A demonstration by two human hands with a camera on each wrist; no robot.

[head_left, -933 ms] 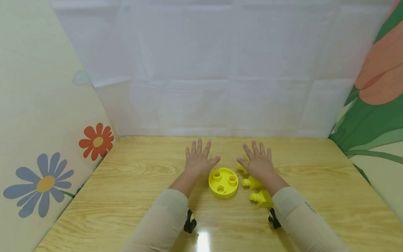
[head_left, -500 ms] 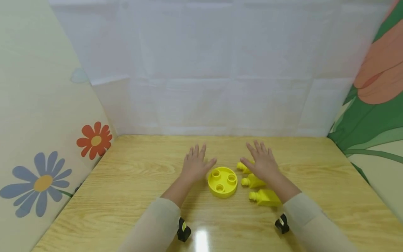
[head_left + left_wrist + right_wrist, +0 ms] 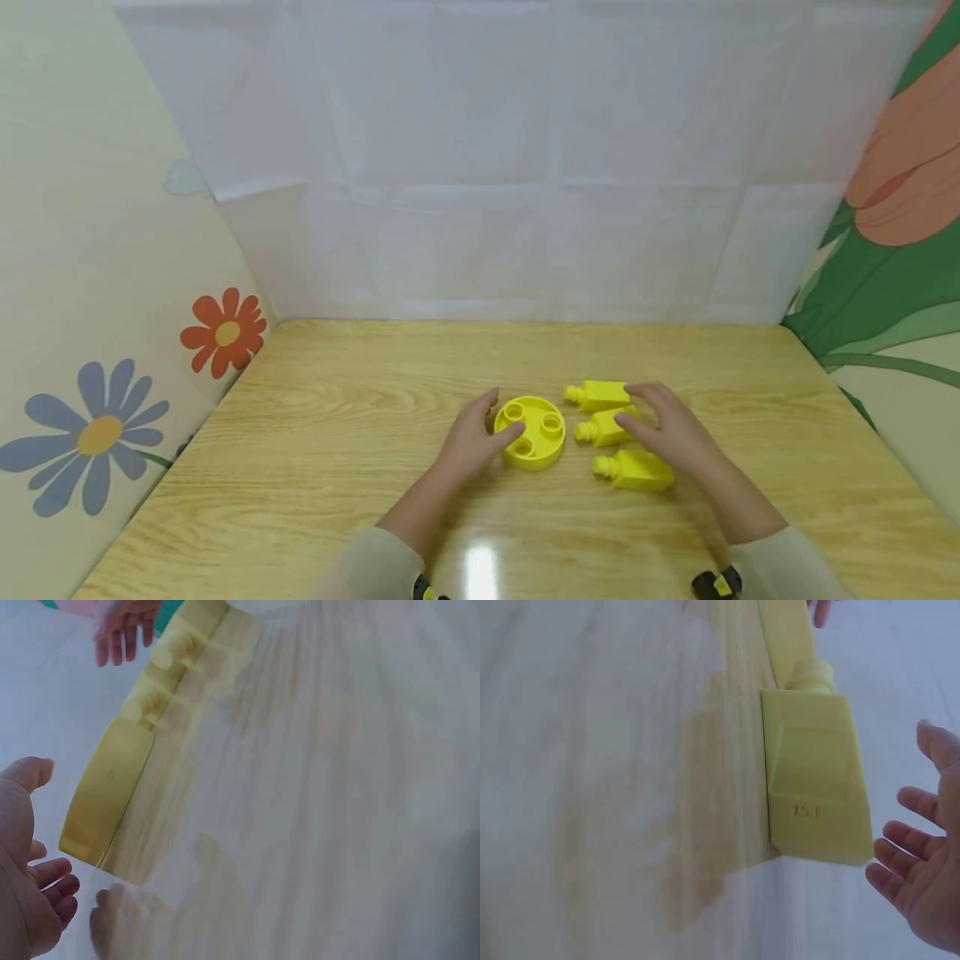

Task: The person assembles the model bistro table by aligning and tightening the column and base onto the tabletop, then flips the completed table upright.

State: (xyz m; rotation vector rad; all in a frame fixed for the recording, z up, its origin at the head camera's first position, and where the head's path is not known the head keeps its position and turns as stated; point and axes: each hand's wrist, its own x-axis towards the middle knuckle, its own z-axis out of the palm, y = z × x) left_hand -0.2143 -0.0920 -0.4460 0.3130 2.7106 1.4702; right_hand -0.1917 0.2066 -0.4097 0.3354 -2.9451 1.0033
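A round yellow disc (image 3: 542,435) with a raised rim and three sockets lies on the wooden table. My left hand (image 3: 467,444) is at its left side, thumb stretched over the rim and fingers loosely bent; the left wrist view shows a gap between the fingers and the disc (image 3: 109,787). To the disc's right lie three yellow block-like pieces with knobbed ends facing it: a back one (image 3: 604,395), a middle one (image 3: 602,428) and a front one (image 3: 637,471). Over the right ends of the back two hovers my right hand (image 3: 678,435), fingers spread and holding nothing.
A wood-grain table (image 3: 337,467) runs back to a white cloth (image 3: 480,167) hung behind it. Flower-patterned walls (image 3: 97,250) stand left and right. Black wrist cameras (image 3: 716,583) sit below both sleeves.
Both hands have drawn back toward the person. The left has turned in beside the disc, its thumb now over the rim; the right has slid right, uncovering more of the yellow pieces.
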